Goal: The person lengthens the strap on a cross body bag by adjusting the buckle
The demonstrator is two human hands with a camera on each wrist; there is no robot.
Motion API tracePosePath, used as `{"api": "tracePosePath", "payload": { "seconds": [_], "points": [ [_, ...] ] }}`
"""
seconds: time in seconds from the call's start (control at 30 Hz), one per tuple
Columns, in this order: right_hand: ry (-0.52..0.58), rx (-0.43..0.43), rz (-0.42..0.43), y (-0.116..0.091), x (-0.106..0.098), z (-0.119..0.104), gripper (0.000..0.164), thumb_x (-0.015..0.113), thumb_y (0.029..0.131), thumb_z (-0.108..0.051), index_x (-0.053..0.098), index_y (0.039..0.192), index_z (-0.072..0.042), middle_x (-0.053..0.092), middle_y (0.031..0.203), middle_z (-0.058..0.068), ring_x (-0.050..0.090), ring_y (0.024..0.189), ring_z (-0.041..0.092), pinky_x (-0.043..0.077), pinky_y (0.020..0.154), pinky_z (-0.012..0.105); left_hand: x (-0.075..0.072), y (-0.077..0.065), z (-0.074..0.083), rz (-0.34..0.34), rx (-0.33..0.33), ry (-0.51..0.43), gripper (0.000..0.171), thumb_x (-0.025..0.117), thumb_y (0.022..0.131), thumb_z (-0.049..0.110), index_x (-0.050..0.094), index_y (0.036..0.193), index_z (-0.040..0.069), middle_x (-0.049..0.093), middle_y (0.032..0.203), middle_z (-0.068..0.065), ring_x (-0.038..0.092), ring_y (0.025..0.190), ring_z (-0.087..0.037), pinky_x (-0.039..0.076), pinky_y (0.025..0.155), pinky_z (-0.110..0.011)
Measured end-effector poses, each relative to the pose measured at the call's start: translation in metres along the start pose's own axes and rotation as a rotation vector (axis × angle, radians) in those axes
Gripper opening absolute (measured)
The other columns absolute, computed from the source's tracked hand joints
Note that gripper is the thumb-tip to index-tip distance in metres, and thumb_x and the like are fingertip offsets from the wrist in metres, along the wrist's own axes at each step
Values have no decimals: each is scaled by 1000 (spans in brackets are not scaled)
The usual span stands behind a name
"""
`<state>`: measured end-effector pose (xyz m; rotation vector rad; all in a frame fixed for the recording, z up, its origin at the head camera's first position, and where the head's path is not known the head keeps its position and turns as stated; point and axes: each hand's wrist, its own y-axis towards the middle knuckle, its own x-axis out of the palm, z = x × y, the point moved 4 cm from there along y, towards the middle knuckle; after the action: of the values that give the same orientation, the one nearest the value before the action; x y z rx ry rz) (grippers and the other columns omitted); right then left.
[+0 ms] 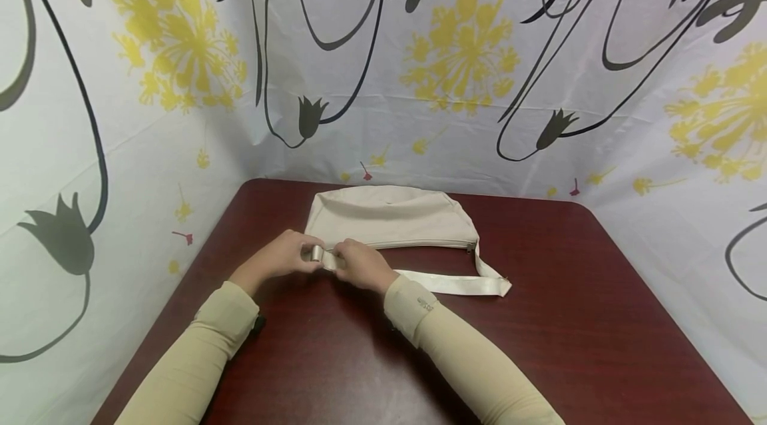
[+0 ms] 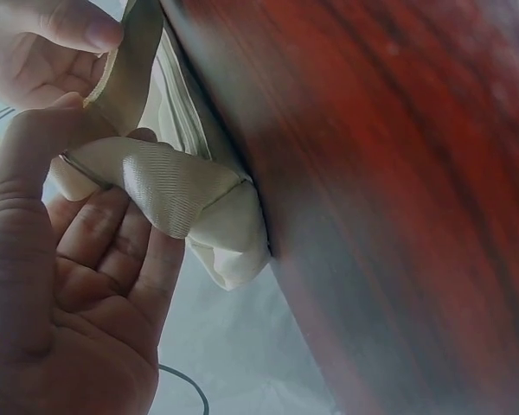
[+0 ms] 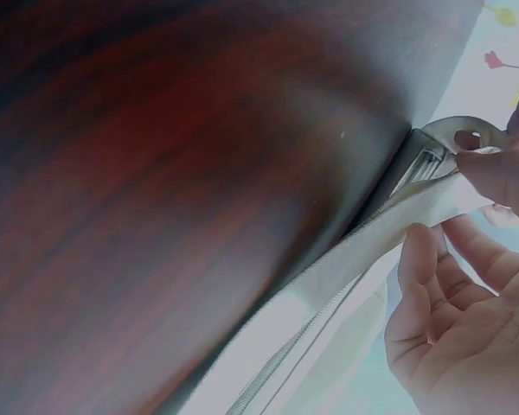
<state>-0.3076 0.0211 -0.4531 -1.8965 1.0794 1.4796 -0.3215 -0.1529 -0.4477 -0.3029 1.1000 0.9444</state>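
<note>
A cream fabric shoulder bag [image 1: 392,215] lies on the table, with a zipper [image 1: 419,243] along its near edge. Its flat strap [image 1: 449,283] loops out in front and folds at the right. At the bag's near left corner, my left hand [image 1: 281,257] pinches the strap's left end between thumb and fingers. A thin buckle edge [image 2: 80,169] shows there in the left wrist view, partly hidden by the webbing. Close beside it, my right hand [image 1: 364,266] pinches the strap too. The right wrist view shows the webbing [image 3: 329,270] running away from the right fingers.
The dark red wooden table [image 1: 569,318] has rounded far corners. White cloth walls [image 1: 383,125] with yellow flowers and grey vines stand behind it and on both sides.
</note>
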Motion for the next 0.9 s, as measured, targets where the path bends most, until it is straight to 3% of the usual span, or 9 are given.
{"api": "tracePosePath", "payload": {
  "seconds": [0.5, 0.9],
  "points": [
    [73, -21, -4, 0, -2, -4, 14, 73, 88, -13, 67, 100, -9, 54, 86, -2, 50, 77, 13, 45, 72, 27, 1, -1, -1, -17, -10, -14, 31, 82, 82, 25, 77, 110, 11, 72, 94, 6, 54, 75, -9, 46, 72, -28],
    [104, -39, -12, 1, -4, -6, 15, 72, 91, -13, 69, 105, -7, 56, 90, -2, 52, 81, 12, 46, 76, 27, 2, 1, -4, -20, 8, -24, 30, 82, 82, 23, 77, 109, 14, 71, 90, 9, 52, 70, -7, 45, 68, -26]
  ]
}}
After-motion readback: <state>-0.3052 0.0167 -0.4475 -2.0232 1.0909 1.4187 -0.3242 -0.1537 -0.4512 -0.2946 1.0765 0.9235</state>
